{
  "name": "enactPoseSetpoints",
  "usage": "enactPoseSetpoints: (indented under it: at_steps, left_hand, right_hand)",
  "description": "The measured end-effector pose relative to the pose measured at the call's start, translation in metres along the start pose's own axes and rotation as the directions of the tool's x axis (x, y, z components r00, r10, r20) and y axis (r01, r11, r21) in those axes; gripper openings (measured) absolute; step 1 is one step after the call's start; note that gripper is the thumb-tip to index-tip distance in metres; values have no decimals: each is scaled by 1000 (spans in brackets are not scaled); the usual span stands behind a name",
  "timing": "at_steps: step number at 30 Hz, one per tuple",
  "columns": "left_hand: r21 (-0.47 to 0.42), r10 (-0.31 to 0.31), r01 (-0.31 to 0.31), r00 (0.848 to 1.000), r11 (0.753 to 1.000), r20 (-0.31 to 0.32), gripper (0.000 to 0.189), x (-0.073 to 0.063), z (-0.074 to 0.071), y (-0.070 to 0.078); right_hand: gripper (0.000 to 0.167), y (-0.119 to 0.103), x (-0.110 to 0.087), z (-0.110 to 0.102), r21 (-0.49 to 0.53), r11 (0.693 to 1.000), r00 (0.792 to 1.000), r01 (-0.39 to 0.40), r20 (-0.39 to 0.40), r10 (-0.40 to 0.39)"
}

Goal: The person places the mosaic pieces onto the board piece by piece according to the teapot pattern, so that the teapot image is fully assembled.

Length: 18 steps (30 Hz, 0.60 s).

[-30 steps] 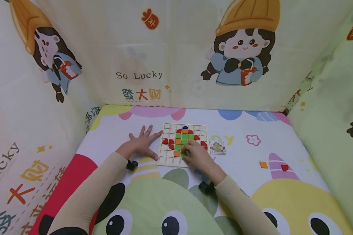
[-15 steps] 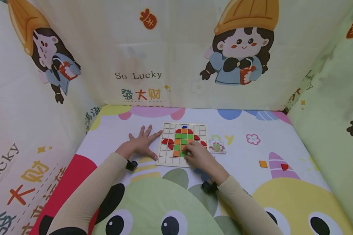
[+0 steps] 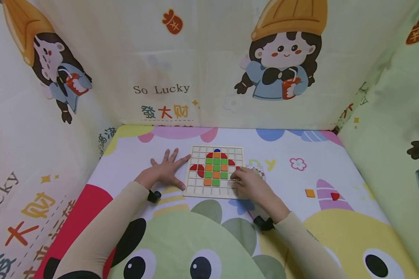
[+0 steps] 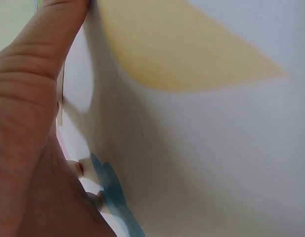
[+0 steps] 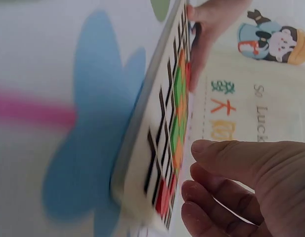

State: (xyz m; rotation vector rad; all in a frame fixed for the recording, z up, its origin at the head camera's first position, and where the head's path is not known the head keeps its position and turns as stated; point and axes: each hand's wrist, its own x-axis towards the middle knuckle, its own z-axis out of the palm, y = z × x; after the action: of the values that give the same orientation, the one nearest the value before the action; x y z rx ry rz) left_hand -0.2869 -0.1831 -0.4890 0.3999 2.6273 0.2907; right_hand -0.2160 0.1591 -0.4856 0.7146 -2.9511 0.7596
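Observation:
A wooden grid board (image 3: 195, 189) lies on the table, bearing a pattern of green, orange, red and blue pieces in its middle cells. Spread wide, my left hand (image 3: 165, 170) rests on the cloth, index fingertip and thumb tip at the board's left edge. My right hand (image 3: 255, 188) hovers over the board's right side and covers some of its cells. In the right wrist view, the thumb and fingers of that hand (image 5: 241, 182) are loosely bent and apart, with nothing between them. A red piece (image 5: 163, 193) shows in the board's near corner there.
Right of the board lies a small pattern card (image 3: 259, 169), partly behind my right hand. Farther right are a loose orange square tile (image 3: 310, 193) and a loose red piece (image 3: 335, 196). Printed cloth walls (image 3: 213, 108) enclose the table's back and sides.
My right hand has moved right, away from the lower middle of the pattern, uncovering green and orange tiles there. It now overlaps the card. The left hand stays at the board's edge.

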Motion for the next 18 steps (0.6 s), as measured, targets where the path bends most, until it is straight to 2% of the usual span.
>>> enactPoseSetpoints:
  at_steps: [14, 18]
  left_hand:
    - [-3, 11, -11, 1000, 1000, -4, 133, 0, -1, 1]
    - [30, -14, 14, 1000, 999, -10, 132, -1, 0, 3]
  right_hand:
    - [17, 36, -41, -34, -90, 994, 996, -63, -61, 58]
    - [17, 51, -56, -46, -116, 990, 994, -84, -74, 75]
